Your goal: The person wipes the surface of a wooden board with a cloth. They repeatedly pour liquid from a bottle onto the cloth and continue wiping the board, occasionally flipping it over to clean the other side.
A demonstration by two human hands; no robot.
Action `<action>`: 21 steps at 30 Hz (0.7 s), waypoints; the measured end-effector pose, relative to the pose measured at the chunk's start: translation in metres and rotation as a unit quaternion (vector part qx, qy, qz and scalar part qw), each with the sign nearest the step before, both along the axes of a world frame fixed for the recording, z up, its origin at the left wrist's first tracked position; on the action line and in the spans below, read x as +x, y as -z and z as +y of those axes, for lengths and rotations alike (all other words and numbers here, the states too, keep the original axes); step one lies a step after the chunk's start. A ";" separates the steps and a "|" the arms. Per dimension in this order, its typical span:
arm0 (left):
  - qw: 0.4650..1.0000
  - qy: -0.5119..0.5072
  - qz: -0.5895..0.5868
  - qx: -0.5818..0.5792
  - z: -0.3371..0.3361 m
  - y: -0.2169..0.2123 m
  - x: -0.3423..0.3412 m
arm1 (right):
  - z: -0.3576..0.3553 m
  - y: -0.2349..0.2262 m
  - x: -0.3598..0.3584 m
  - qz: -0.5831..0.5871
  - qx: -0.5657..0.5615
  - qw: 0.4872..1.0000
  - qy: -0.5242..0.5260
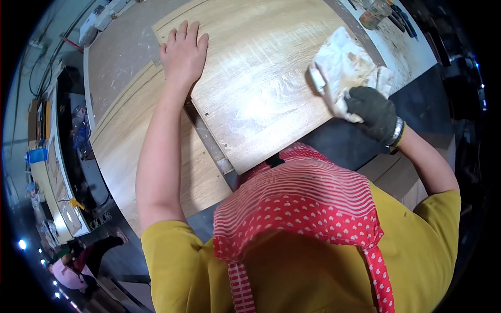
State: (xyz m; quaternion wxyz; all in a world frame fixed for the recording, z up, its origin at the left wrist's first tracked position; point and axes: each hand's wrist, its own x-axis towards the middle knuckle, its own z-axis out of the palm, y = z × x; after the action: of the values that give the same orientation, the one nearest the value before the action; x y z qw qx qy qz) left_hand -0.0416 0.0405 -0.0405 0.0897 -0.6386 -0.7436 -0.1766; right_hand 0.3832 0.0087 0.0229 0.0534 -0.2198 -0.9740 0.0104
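Note:
A light wood-grain board (261,94) with small drilled holes near its left edge lies in front of me, its near corner at my apron. My left hand (185,57) is bare and rests flat on the board's upper left part, fingers apart. In a dark glove, my right hand (373,112) grips a crumpled white rag (347,60) with brown stains. The rag spreads over the board's right edge, partly beyond it. Another wood-grain board (141,135) lies to the left, partly under my left forearm.
A jar (374,14) and several dark slim tools (403,23) stand or lie on a stained white surface at the far right. More boards (389,169) are low at the right. A cluttered side bench (55,172) runs along the left, with another person (70,271) beyond it.

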 end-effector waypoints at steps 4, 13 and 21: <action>1.000 0.001 -0.006 -0.002 0.002 0.005 -0.002 | -0.046 -0.014 -0.128 -0.101 -0.154 0.967 -0.173; 1.000 -0.012 0.012 -0.002 -0.003 0.003 -0.004 | -0.031 0.000 -0.083 0.059 -0.040 0.985 -0.155; 1.000 -0.006 0.012 -0.008 0.002 0.005 -0.005 | -0.054 0.002 -0.155 0.036 -0.148 0.949 -0.275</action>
State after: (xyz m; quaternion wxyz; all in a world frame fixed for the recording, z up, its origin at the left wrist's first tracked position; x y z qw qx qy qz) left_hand -0.0470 0.0424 -0.0457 0.0952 -0.6367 -0.7478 -0.1623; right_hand 0.2284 -0.0454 0.0208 0.0504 0.0520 -0.9816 0.1765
